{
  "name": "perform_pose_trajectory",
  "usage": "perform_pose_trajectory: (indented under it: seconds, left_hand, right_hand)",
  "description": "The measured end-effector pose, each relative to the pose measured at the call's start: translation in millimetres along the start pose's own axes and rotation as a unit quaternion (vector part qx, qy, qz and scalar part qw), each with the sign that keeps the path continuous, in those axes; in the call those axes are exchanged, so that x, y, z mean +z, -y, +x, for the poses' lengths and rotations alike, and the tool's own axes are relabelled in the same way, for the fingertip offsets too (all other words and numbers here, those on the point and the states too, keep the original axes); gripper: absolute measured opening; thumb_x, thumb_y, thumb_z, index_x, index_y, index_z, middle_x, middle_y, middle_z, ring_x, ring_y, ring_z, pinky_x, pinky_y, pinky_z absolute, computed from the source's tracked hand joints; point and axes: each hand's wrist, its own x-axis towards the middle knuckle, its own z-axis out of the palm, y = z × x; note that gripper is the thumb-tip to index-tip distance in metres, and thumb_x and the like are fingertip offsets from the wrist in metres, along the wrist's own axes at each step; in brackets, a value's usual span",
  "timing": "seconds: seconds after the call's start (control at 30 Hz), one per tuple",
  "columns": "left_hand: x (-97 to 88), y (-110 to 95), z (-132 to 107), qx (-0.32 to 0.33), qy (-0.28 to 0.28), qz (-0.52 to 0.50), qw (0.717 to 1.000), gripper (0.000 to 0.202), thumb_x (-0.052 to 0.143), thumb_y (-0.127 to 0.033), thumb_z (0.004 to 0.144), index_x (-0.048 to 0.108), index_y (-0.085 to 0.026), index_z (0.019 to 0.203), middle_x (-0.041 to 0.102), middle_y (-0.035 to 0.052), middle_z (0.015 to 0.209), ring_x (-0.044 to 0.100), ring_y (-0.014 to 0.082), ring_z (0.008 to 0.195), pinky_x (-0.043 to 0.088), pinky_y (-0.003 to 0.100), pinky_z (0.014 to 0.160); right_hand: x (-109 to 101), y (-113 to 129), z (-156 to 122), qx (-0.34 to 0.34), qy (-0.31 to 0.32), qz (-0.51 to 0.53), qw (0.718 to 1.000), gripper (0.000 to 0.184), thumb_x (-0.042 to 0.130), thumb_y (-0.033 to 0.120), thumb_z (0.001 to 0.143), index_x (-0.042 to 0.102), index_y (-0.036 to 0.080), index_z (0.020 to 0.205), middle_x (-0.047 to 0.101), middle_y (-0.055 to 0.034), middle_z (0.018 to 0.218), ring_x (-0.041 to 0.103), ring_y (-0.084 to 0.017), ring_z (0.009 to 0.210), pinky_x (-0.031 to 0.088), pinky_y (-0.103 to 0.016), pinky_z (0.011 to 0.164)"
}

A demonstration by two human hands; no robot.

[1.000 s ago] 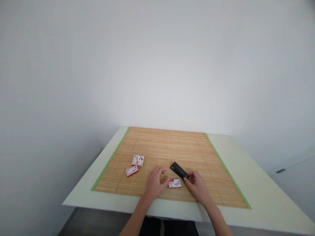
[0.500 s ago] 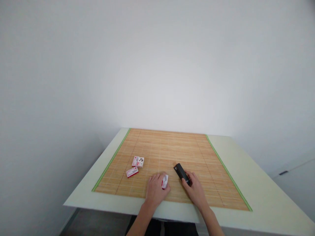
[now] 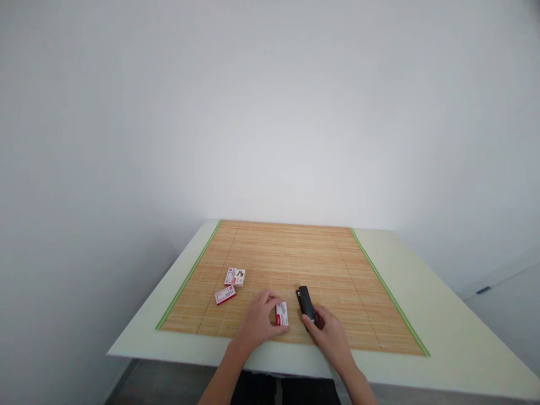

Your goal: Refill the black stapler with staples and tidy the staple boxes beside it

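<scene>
Noted at near side, right of centre: slim black stapler (image 3: 305, 301), set lengthwise near to far, far end angled slightly left, near end partly covered. Just left of it, not touching: small box (image 3: 282, 314), white with red left edge, grey print, long side also running near to far.

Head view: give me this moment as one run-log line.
left hand: thumb and fingers about red-and-white box | right hand: holding black stapler | farther left: other small boxes | beneath: bamboo mat
</scene>
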Motion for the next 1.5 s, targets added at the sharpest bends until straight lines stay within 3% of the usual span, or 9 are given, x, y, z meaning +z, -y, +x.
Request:
perform_pose_trajectory:
  seconds: [0.37, 0.6, 0.67, 0.73, 0.8, 0.9, 1.13, 1.3, 1.5]
  left_hand:
    - [25.4, -8, 14, 0.042, 0.024, -0.004, 0.999, 0.069, 0.091, -0.057, 0.06, 0.068, -0.031, 0.12, 0.065, 0.0065, 0.119, 0.059, 0.0314, 0.111, 0.044, 0.044, 0.098]
    - [24.5, 1, 6, 0.037, 0.043, -0.005, 0.998, 0.099, 0.089, -0.063, 0.061, 0.049, -0.034, 0.148, 0.056, 0.0094, 0.143, 0.051, 0.0355, 0.13, 0.04, 0.048, 0.109]
    - [12.8, 14, -1, 0.002, 0.016, 0.003, 1.0, 0.105, 0.087, -0.061, 0.066, 0.039, -0.034, 0.155, 0.05, 0.0104, 0.151, 0.047, 0.0353, 0.136, 0.038, 0.049, 0.113]
    - [-8.3, 35, -11, -0.055, -0.05, 0.041, 0.996, 0.086, 0.079, -0.053, 0.079, 0.041, -0.034, 0.154, 0.052, 0.0089, 0.147, 0.048, 0.0328, 0.136, 0.037, 0.048, 0.114]
    - [-35.5, 60, -24, -0.118, -0.139, 0.109, 0.977, 0.059, 0.066, -0.046, 0.09, 0.051, -0.032, 0.145, 0.056, 0.0078, 0.14, 0.049, 0.032, 0.133, 0.035, 0.05, 0.115]
    - [-71.2, 95, -42, -0.196, -0.229, 0.185, 0.935, 0.05, 0.059, -0.044, 0.093, 0.057, -0.027, 0.14, 0.058, 0.0112, 0.138, 0.05, 0.0353, 0.129, 0.036, 0.053, 0.112]
    - [-80.5, 120, -50, -0.208, -0.173, 0.17, 0.948, 0.049, 0.061, -0.05, 0.09, 0.061, -0.03, 0.134, 0.066, 0.0079, 0.125, 0.059, 0.033, 0.117, 0.043, 0.047, 0.102]
    - [-109.2, 119, -10, -0.182, -0.174, 0.131, 0.959, 0.057, 0.062, -0.042, 0.085, 0.058, -0.022, 0.139, 0.064, 0.0101, 0.129, 0.059, 0.03, 0.121, 0.044, 0.045, 0.106]
    - [-154.8, 112, 36, -0.167, -0.027, 0.071, 0.983, 0.062, 0.077, -0.039, 0.059, 0.068, -0.025, 0.119, 0.071, 0.0047, 0.121, 0.06, 0.0344, 0.121, 0.048, 0.044, 0.102]
  right_hand:
    - [20, 12, -9, -0.005, 0.0, 0.076, 0.997, 0.042, 0.047, 0.055, 0.099, 0.074, 0.025, 0.111, 0.071, -0.0069, 0.086, 0.065, -0.025, 0.076, 0.052, -0.036, 0.07]
    - [24, 7, -14, 0.023, -0.029, 0.118, 0.992, 0.047, 0.049, 0.059, 0.097, 0.073, 0.023, 0.116, 0.074, -0.0086, 0.092, 0.066, -0.025, 0.077, 0.055, -0.038, 0.073]
    - [25, 8, -18, 0.038, -0.061, 0.137, 0.988, 0.047, 0.046, 0.058, 0.099, 0.071, 0.023, 0.119, 0.075, -0.01, 0.103, 0.067, -0.026, 0.088, 0.055, -0.039, 0.081]
    - [25, 10, -22, 0.047, -0.087, 0.151, 0.983, 0.046, 0.043, 0.056, 0.101, 0.07, 0.023, 0.119, 0.073, -0.0109, 0.114, 0.067, -0.027, 0.101, 0.054, -0.04, 0.09]
    - [25, 11, -24, 0.052, -0.101, 0.155, 0.981, 0.045, 0.042, 0.055, 0.102, 0.071, 0.023, 0.118, 0.072, -0.0115, 0.117, 0.066, -0.027, 0.105, 0.052, -0.041, 0.093]
    - [25, 12, -24, 0.051, -0.101, 0.152, 0.982, 0.049, 0.041, 0.059, 0.101, 0.072, 0.023, 0.115, 0.073, -0.0125, 0.113, 0.066, -0.028, 0.103, 0.053, -0.042, 0.091]
    - [26, 9, -24, 0.038, -0.094, 0.142, 0.985, 0.047, 0.041, 0.057, 0.102, 0.072, 0.023, 0.111, 0.074, -0.0118, 0.107, 0.067, -0.027, 0.097, 0.054, -0.039, 0.085]
    - [27, 8, -25, 0.031, -0.094, 0.133, 0.986, 0.046, 0.04, 0.055, 0.103, 0.071, 0.023, 0.112, 0.073, -0.0111, 0.111, 0.067, -0.026, 0.1, 0.053, -0.037, 0.088]
    - [26, 9, -25, 0.027, -0.091, 0.132, 0.987, 0.045, 0.039, 0.055, 0.103, 0.071, 0.024, 0.11, 0.073, -0.0102, 0.107, 0.067, -0.026, 0.098, 0.052, -0.037, 0.087]
